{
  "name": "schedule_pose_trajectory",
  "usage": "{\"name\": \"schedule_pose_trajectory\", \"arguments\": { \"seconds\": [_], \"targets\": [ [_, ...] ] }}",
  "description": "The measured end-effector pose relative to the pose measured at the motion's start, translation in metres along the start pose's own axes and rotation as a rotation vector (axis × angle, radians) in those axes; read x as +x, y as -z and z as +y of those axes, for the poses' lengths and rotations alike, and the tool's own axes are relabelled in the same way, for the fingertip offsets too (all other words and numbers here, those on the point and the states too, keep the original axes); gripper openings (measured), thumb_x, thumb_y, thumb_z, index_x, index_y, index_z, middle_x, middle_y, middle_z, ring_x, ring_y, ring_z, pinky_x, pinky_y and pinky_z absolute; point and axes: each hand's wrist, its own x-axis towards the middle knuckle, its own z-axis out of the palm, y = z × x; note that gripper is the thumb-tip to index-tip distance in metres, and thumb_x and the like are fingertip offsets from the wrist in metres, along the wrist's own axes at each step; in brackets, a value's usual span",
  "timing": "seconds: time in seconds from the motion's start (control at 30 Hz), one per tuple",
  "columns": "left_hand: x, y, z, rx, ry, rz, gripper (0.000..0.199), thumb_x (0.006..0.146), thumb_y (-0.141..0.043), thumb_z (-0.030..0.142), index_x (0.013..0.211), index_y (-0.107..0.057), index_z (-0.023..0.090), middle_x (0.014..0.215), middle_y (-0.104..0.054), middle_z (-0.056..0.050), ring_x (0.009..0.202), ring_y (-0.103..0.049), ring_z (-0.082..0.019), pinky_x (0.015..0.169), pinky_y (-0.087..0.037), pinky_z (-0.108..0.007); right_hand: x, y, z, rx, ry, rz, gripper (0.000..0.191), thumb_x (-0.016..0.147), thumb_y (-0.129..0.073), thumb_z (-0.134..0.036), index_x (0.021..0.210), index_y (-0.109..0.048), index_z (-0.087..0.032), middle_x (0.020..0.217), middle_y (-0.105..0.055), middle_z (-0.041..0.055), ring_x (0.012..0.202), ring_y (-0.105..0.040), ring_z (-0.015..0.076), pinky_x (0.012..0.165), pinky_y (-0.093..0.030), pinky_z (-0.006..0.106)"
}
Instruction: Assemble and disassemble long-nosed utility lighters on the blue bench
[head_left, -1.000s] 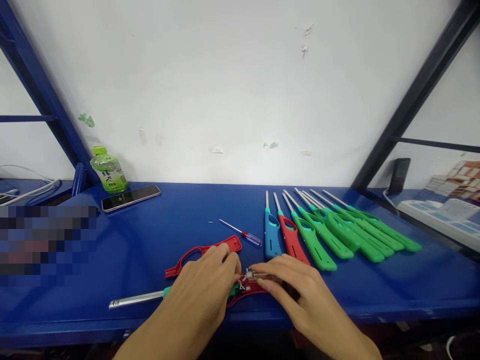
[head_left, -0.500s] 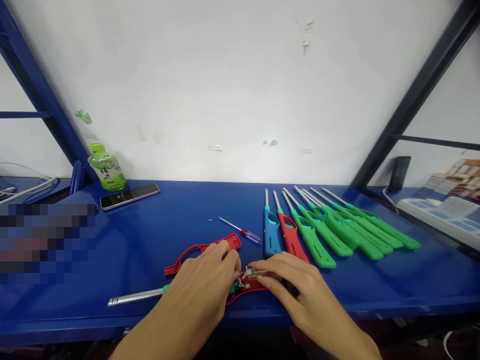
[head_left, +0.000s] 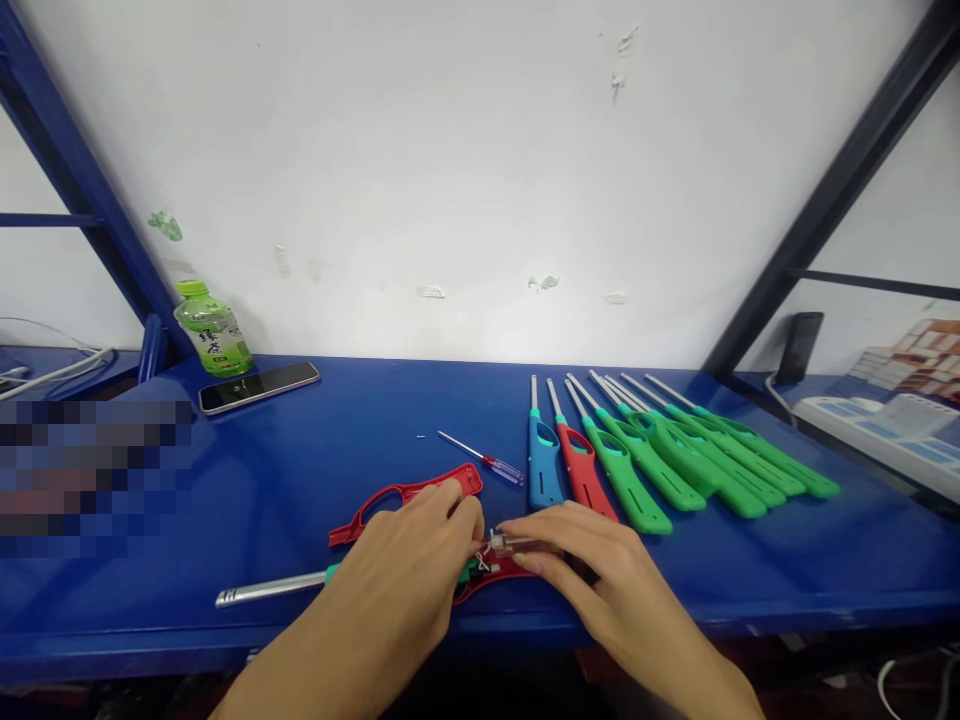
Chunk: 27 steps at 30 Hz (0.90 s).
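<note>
An opened red gas lighter with a metal barrel (head_left: 274, 590) lies across the desk's front edge, its inner parts exposed. My left hand (head_left: 416, 550) is closed over its middle, fingertips at the thin white tube; the hand hides the trigger area. Between the thumb and fingers of my right hand (head_left: 600, 560) is the clear fuel tank (head_left: 514, 545), held over the red lower shell (head_left: 517, 568). The loose red half of the casing (head_left: 469, 481) lies just behind my left hand. A screwdriver (head_left: 501, 468) with a clear and red handle rests farther back.
Several assembled lighters, mostly green (head_left: 637, 500), with a blue one (head_left: 544, 480) and a red one (head_left: 589, 480), lie to the right. A phone (head_left: 259, 388) and a green tea bottle (head_left: 214, 330) are at the back left. A tiny metal pin (head_left: 421, 436) lies near the screwdriver.
The camera view has shifted very slightly. Both hands keep the same hold on the lighter and the fuel tank, with barely any finger movement.
</note>
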Motion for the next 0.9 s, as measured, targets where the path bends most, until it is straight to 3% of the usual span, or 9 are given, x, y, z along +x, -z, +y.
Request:
{"name": "schedule_pose_trajectory", "arguments": {
  "seconds": [0.37, 0.6, 0.73, 0.9],
  "targets": [
    [-0.002, -0.007, -0.004, -0.019, -0.055, 0.06, 0.033, 0.102, -0.039, 0.003, 0.111, -0.063, 0.024, 0.116, -0.068, -0.006, 0.099, -0.071, -0.029, 0.067, -0.049, -0.037, 0.002, 0.0, -0.002, -0.001, 0.021, -0.011, 0.023, 0.111, -0.061, -0.035, 0.124, -0.08, -0.031, 0.119, -0.084, 0.0001, 0.105, -0.076, 0.0218, 0.094, -0.058, 0.033],
    [-0.002, -0.006, -0.005, -0.023, -0.098, 0.073, 0.038, 0.099, -0.041, -0.001, 0.116, -0.063, 0.025, 0.118, -0.069, -0.005, 0.099, -0.07, -0.027, 0.076, -0.052, -0.038, 0.002, 0.0, -0.004, -0.003, 0.027, -0.009, 0.024, 0.111, -0.06, -0.036, 0.122, -0.081, -0.031, 0.117, -0.084, -0.0008, 0.101, -0.076, 0.021, 0.092, -0.058, 0.033],
    [0.0, 0.003, -0.004, 0.029, -0.039, -0.001, 0.031, 0.102, -0.049, 0.004, 0.117, -0.066, 0.025, 0.121, -0.069, -0.005, 0.097, -0.071, -0.028, 0.069, -0.051, -0.036, 0.001, -0.001, -0.004, -0.027, 0.069, 0.028, 0.023, 0.111, -0.06, -0.033, 0.121, -0.08, -0.028, 0.118, -0.084, -0.001, 0.101, -0.077, 0.0199, 0.092, -0.058, 0.031],
    [-0.003, 0.002, -0.008, 0.047, -0.066, 0.073, 0.025, 0.108, -0.049, 0.011, 0.114, -0.068, 0.026, 0.117, -0.068, -0.005, 0.098, -0.07, -0.027, 0.063, -0.045, -0.032, -0.001, -0.001, -0.003, -0.05, 0.112, 0.082, 0.02, 0.11, -0.062, -0.03, 0.12, -0.079, -0.027, 0.117, -0.085, -0.0015, 0.1, -0.077, 0.0181, 0.091, -0.058, 0.027]
  ]
}}
